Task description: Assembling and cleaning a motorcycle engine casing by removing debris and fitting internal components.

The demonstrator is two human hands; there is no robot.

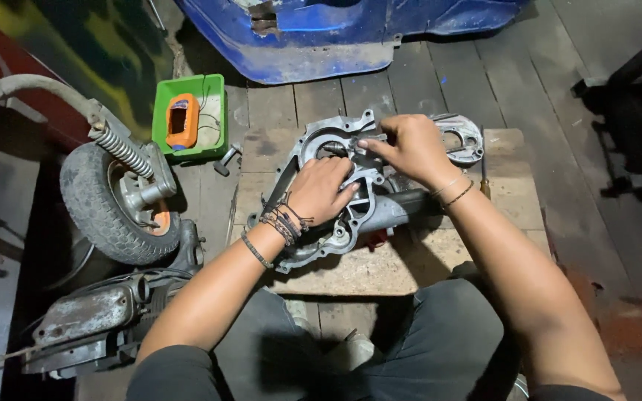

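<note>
A grey metal engine casing [321,141] lies on a square wooden board [507,193] in front of me. My left hand [321,189] rests flat on the casing's middle, pressing down on it, with cord bracelets at the wrist. My right hand [410,145] is above the casing's upper part, fingers pinched on a small dark metal part [339,149] at the rim of the casing's round opening. A second flat cover plate [464,137] lies just right of my right hand.
A small wheel with a spring shock [117,197] stands at the left. Behind it is a green tray holding an orange meter [185,119]. A dirty engine block [87,319] lies lower left. A blue body panel [336,37] is at the top and dark machine parts [633,111] at the right.
</note>
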